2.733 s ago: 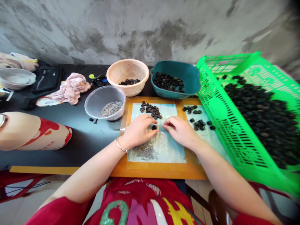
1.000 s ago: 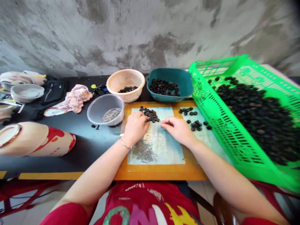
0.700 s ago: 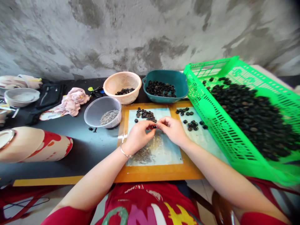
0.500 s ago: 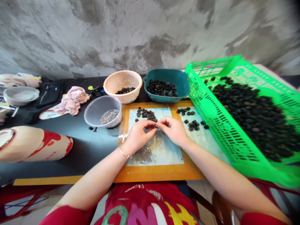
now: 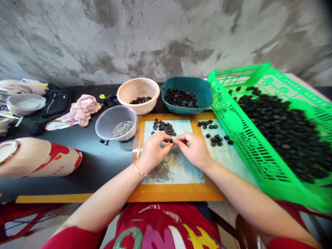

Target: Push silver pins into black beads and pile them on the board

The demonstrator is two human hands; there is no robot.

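My left hand (image 5: 155, 148) pinches a small black round piece (image 5: 171, 141) between thumb and fingertips, above the taped sheet (image 5: 186, 173). Close against it, my right hand (image 5: 193, 148) is closed too, its thumb and forefinger meeting at the same piece; whether it holds a pin of its own is too small to tell. Just beyond my fingers lies a cluster of black ring-like pieces (image 5: 166, 127). Below my left hand is a loose heap of thin metal pins (image 5: 160, 172). More black pieces (image 5: 216, 140) lie to the right of my right hand.
A clear tub (image 5: 116, 121) holds metal pins. Behind it stand a peach bowl (image 5: 138, 84) and a teal basin (image 5: 204, 95), both with black pieces. A large green basket (image 5: 241, 138) full of black pieces borders the right side. At left are a cup-like container (image 5: 41, 157) and pink cloth (image 5: 85, 109).
My right fingers have curled in slightly around the piece, while both hands stay together over the sheet. The whole view has shifted a little, so things appear slightly further right.
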